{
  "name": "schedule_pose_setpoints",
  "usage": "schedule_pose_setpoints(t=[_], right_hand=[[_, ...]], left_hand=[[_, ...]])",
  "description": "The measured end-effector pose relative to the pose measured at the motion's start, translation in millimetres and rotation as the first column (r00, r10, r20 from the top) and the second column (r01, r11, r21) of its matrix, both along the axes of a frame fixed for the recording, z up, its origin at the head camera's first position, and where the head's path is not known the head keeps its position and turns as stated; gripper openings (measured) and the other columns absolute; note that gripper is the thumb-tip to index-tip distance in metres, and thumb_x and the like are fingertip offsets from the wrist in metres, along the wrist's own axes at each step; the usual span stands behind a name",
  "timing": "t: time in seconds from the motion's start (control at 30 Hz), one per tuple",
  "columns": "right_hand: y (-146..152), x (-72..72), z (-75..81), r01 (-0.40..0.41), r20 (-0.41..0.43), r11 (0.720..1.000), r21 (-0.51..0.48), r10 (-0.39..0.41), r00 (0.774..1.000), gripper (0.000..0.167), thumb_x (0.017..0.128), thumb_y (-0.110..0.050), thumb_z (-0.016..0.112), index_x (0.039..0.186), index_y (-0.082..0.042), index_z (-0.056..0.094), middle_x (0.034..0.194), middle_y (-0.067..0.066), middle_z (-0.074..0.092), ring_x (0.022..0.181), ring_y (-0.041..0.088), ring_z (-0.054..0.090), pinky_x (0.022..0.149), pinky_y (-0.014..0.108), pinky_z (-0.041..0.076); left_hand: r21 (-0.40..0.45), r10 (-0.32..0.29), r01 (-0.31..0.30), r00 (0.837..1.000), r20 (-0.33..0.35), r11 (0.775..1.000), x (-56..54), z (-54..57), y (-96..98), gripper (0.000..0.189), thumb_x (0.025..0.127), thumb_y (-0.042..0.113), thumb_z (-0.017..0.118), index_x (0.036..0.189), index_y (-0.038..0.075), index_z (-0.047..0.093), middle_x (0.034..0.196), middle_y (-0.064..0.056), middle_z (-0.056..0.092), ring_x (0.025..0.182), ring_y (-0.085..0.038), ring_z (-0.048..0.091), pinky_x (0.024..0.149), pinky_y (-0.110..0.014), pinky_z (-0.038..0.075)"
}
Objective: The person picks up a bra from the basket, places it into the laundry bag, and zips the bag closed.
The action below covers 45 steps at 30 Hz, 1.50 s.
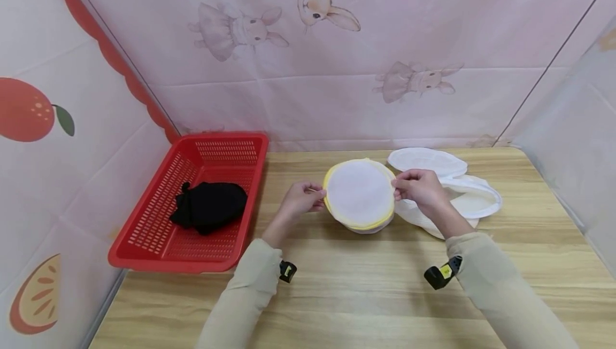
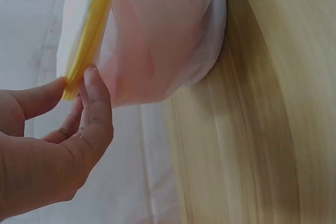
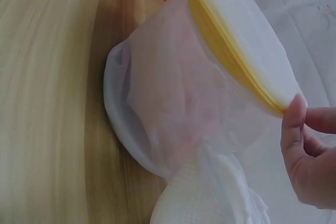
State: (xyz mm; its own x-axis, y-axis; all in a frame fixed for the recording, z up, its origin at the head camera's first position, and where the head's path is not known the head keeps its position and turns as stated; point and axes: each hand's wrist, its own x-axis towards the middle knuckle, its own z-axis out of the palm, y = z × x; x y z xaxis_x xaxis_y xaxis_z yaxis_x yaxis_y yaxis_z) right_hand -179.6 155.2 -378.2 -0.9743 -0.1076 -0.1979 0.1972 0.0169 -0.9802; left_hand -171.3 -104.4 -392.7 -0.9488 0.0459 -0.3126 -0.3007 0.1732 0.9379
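Note:
A round white mesh laundry bag [image 1: 361,194] with a yellow zipper rim stands upright on the table. Something pinkish shows faintly through its mesh side [image 2: 163,30]. At the rim's left edge my left hand [image 1: 303,198] pinches the yellow band [image 2: 89,40] between thumb and fingers. My right hand [image 1: 421,191] pinches the opposite edge, also seen with the zipper [image 3: 236,66] in the right wrist view. The lid lies over the top of the bag. Just behind my right hand is a second, white mesh bag [image 1: 474,199] with its flap laid open.
A red plastic basket [image 1: 187,264] stands at the left of the wooden table [image 1: 356,295], with a black cloth item [image 1: 214,204] inside. Printed pink and white sheets [image 1: 313,108] form walls behind and at the sides.

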Motion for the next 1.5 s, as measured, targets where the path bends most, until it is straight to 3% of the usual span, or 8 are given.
schedule_pose_setpoints(t=[0.23,0.47,0.83,1.5], right_hand=[[-1,-1.5,-11.4,0.002,-0.026,0.993,0.122,0.001,1.000,0.018,0.086,0.005,0.054,0.095,0.020,0.048,0.063,0.003,0.056,0.049,0.009,0.056,0.051,0.025,0.052],[-1,-3.2,-19.1,-0.011,-0.008,0.971,0.240,0.013,1.000,0.014,0.086,0.004,0.054,0.090,0.017,0.051,0.058,0.004,0.057,0.048,0.010,0.056,0.050,0.025,0.052],[0,-3.7,-28.4,-0.017,0.051,0.967,0.253,0.004,0.999,0.016,0.086,0.002,0.056,0.093,0.016,0.052,0.056,0.004,0.057,0.047,0.011,0.056,0.050,0.026,0.052],[12,-0.4,-16.3,-0.046,0.039,0.975,0.219,0.039,0.998,0.023,0.088,-0.003,0.055,0.098,0.016,0.050,0.065,0.004,0.057,0.053,0.010,0.057,0.053,0.027,0.053]], left_hand=[[-0.051,0.003,-0.003,1.000,-0.005,0.999,-1.9,-5.5,5.9,0.016,0.088,0.004,0.058,0.098,-0.009,0.056,0.069,-0.008,0.055,0.056,-0.012,0.056,0.056,-0.024,0.053],[-0.087,0.029,-0.026,0.999,0.036,0.996,-4.0,-12.5,8.5,0.016,0.089,0.007,0.058,0.096,-0.007,0.057,0.068,-0.008,0.056,0.056,-0.013,0.055,0.066,-0.035,0.054],[-0.124,0.024,-0.016,0.998,0.060,0.992,-6.9,-22.0,5.9,0.020,0.089,0.018,0.061,0.083,-0.002,0.059,0.063,-0.005,0.057,0.052,-0.010,0.053,0.059,-0.028,0.053],[-0.080,0.032,-0.031,0.999,0.016,0.996,-2.3,-15.3,5.4,0.022,0.091,0.018,0.057,0.084,-0.003,0.058,0.062,-0.004,0.056,0.052,-0.009,0.054,0.061,-0.032,0.054]])
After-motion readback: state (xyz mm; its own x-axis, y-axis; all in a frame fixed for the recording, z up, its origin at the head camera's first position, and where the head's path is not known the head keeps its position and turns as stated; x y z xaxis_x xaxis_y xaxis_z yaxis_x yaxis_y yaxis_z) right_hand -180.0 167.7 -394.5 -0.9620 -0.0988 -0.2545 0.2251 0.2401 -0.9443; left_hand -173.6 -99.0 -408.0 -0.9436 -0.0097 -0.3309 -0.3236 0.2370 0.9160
